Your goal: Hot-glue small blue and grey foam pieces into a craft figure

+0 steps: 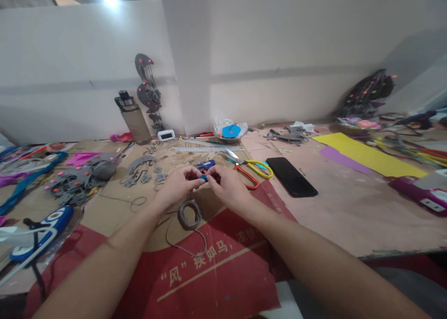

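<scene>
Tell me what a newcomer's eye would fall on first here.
Probably the left hand and right hand near the centre, fingers pinching a small blue piece. Next come the scissors just beyond, with yellow and orange-red handles, and the black phone to their right. Farther right, a bright yellow sheet stands out.

On the pale pink flat surface (342,212), a red and tan flat cardboard sheet (216,274) lies at the centre. On it rests a grey round coil of thin cord (182,216). Behind and to the right is 1 pair of metal scissors with red and yellow looped handles (234,158), left of a black rectangular phone (291,177). Farther right lies a yellow flat sheet (366,152). At the back left stands a tall brownish translucent bottle (135,122).
</scene>
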Demonstrator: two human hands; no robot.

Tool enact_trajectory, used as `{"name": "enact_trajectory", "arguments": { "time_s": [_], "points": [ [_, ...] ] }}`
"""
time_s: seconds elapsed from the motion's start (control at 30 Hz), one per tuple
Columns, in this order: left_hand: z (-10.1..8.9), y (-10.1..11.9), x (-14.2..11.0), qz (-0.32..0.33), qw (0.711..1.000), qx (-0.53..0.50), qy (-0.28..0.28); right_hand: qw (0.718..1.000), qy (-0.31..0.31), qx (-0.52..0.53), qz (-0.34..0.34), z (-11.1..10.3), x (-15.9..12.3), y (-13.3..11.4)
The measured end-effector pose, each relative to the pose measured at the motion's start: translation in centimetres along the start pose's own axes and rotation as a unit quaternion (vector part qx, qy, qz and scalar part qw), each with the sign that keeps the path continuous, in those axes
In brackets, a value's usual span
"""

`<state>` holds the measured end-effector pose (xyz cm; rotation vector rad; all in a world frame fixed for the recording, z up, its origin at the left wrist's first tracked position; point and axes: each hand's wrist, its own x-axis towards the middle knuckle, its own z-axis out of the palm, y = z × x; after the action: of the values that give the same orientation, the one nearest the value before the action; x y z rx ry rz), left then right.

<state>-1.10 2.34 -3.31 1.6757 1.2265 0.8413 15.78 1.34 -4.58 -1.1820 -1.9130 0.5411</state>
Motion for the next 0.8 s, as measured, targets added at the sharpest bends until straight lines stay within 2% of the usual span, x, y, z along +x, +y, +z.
{"name": "enact_trajectory", "arguments": {
  "time_s": [0.2, 0.47, 0.53, 0.6, 0.67, 0.73, 0.8],
  "points": [
    [-0.1, 0.1, 0.0, -0.003, 0.996, -0.088, -0.017, 0.996, 0.014, 0.081, 0.021, 0.0, 0.0, -0.1],
    [-0.1, 0.0, 0.0, -0.003, 0.992, -0.126, -0.015, 0.985, 0.028, 0.159, 0.066, 0.2, 0.3, 0.1],
    [-0.1, 0.1, 0.1, 0.006, 0.992, -0.123, 0.002, 0.979, 0.033, 0.185, 0.077, 0.1, 0.4, 0.2],
    [-0.2, 0.4, -0.1, 0.045, 0.994, -0.086, 0.046, 0.971, 0.036, 0.22, 0.085, -0.3, 0.5, 0.3],
    [-0.4, 0.7, -0.4, 0.129, 0.986, -0.01, 0.105, 0.965, 0.038, 0.245, 0.086, -1.0, 0.7, 0.4],
    [-0.6, 1.0, -0.9, 0.23, 0.958, 0.08, 0.153, 0.967, 0.046, 0.236, 0.081, -1.8, 1.2, 0.6],
    [-1.0, 1.0, -1.3, 0.311, 0.921, 0.149, 0.184, 0.981, 0.06, 0.172, 0.07, -2.8, 1.7, 1.0]
  ]
}}
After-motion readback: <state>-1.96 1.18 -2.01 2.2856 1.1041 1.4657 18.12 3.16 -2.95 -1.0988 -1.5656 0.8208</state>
